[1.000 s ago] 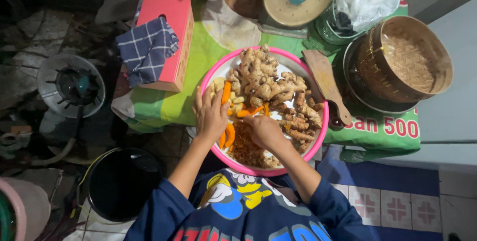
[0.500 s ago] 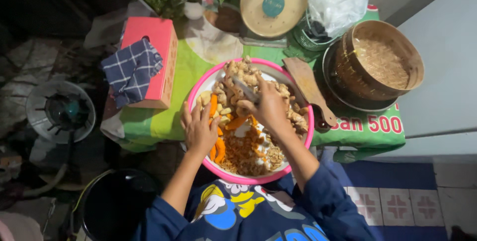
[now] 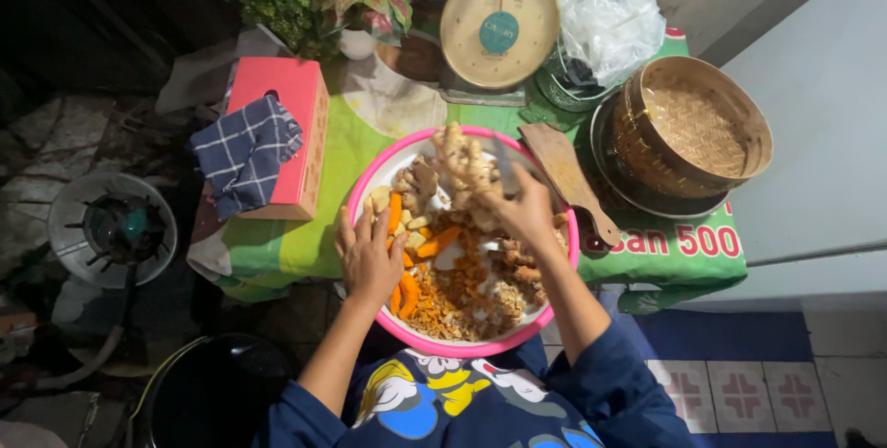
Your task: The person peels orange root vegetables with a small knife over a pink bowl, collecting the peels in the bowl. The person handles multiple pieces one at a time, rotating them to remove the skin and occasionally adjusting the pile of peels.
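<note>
Head view: looks straight down on a small table spread with a green cloth [image 3: 319,226].
Basin: a round pink-rimmed basin [image 3: 362,191] sits at the near edge of the table, middle, holding ginger roots, orange turmeric pieces [image 3: 442,242] and peel scraps.
Left hand: the left hand [image 3: 370,259] lies flat in the basin's left side, fingers spread and open, resting on the orange pieces; it grips nothing.
Right hand: the right hand [image 3: 522,208] is closed around a large knobbly ginger root [image 3: 467,171], lifted over the basin's far-right part; a knife blade [image 3: 506,160] shows beside the fingers, but I cannot tell how it is held.
Wooden board: a wooden board [image 3: 573,180] lies just right of the basin, touching its rim.
Bamboo steamer: a bamboo steamer [image 3: 693,129] stands at the right edge.
Scale: a dial kitchen scale [image 3: 499,23] stands at the far edge, a clear plastic bag [image 3: 605,14] beside it.
Box: a red box [image 3: 291,102] at the left edge carries a checked cloth [image 3: 245,152].
Floor left: a gas burner [image 3: 111,226].
</note>
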